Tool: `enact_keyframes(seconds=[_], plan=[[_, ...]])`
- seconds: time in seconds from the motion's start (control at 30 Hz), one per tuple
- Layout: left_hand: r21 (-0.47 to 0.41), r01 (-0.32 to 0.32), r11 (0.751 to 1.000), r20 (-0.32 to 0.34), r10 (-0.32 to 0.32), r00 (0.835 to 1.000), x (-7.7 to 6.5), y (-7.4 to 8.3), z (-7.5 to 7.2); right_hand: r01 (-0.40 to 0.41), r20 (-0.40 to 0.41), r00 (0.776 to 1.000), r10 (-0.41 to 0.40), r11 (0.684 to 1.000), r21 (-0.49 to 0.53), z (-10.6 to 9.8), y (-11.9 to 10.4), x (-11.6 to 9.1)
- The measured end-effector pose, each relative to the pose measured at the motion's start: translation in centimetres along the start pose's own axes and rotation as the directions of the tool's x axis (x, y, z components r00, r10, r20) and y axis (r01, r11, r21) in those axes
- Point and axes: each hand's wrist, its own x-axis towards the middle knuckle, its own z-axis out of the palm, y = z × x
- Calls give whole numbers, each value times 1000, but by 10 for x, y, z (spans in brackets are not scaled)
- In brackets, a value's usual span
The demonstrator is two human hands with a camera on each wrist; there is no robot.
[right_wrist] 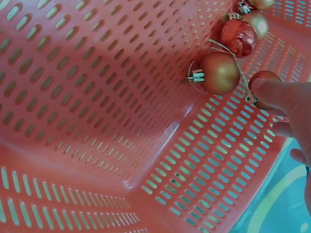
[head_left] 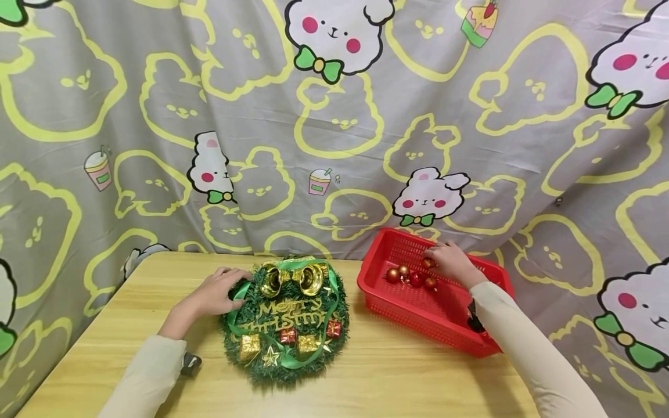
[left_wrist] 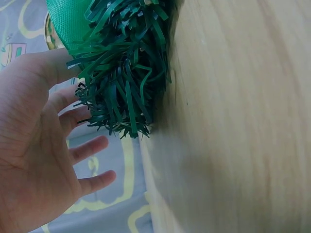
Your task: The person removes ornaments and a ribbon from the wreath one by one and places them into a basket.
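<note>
A green tinsel Christmas wreath lies on the table, bearing golden bells, small wrapped gift boxes, a green ribbon and gold "Merry Christmas" lettering. At its upper left edge is my left hand, fingers spread and relaxed; the left wrist view shows the thumb side against the tinsel. Inside the red plastic basket, my right hand pinches an orange-gold Christmas ball between thumb and fingers. Beside it lie a red ball and several gold balls with string loops.
The wooden table carries the wreath at centre left and the basket at right. Behind it hangs a grey curtain with cartoon prints, close to the table's back edge. The basket has raised, perforated walls.
</note>
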Motion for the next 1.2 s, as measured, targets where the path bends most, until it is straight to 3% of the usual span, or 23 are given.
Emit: enact_keyframes(seconds=[0.53, 1.2], plan=[[4, -1, 1000, 11, 1, 1000, 0, 3, -2, 61, 12, 998, -60, 998, -33, 7, -4, -2], [7, 7, 1000, 14, -7, 1000, -1, 5, -3, 41, 51, 998, -38, 996, -76, 4, -9, -4]])
